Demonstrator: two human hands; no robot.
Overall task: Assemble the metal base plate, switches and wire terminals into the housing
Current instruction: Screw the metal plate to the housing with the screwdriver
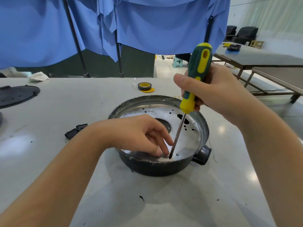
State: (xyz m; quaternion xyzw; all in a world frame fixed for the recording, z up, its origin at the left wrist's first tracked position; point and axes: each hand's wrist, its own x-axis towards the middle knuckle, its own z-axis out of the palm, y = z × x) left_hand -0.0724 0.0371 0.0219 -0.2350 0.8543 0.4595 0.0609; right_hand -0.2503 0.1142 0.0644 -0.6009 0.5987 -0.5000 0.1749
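Grey table [147,202] is carrying the black housing [152,167], metal plate [188,145] seated inside. Right hand [213,92] is gripping the screwdriver [195,89] upright; left hand [144,136] fingertips are steadying its tip. Plate looks stiff and slippery, best held by the rim.

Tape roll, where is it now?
Head view: the tape roll lies flat on the table, just beyond the far rim of the housing, left of the right hand gripping the screwdriver.

Both my forearms are bare up to the frame's edge, with no sleeve showing. My left hand [139,133] and right hand [211,90] are bare too.
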